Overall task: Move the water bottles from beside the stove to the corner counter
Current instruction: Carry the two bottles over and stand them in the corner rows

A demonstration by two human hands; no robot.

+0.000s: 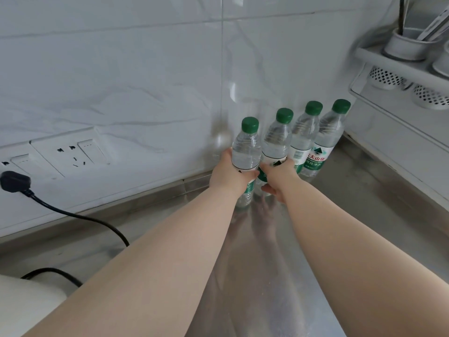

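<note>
Several clear water bottles with green caps stand in a row on the steel counter [352, 203] in the wall corner. My left hand [228, 175] grips the leftmost bottle [246, 152] around its label. My right hand [279, 176] is wrapped around the second bottle [277, 142], right beside it. Both bottles touch the counter or sit just above it; I cannot tell which. The third bottle [305, 135] and the fourth bottle [326, 139], with its green and red label, stand free against the right wall.
A wall rack [401, 69] with utensil cups and perforated holders hangs above the right side. Wall sockets [73, 154] sit at left with a black plug [15, 182] and cable trailing over the counter. A white appliance [26, 307] fills the lower left corner.
</note>
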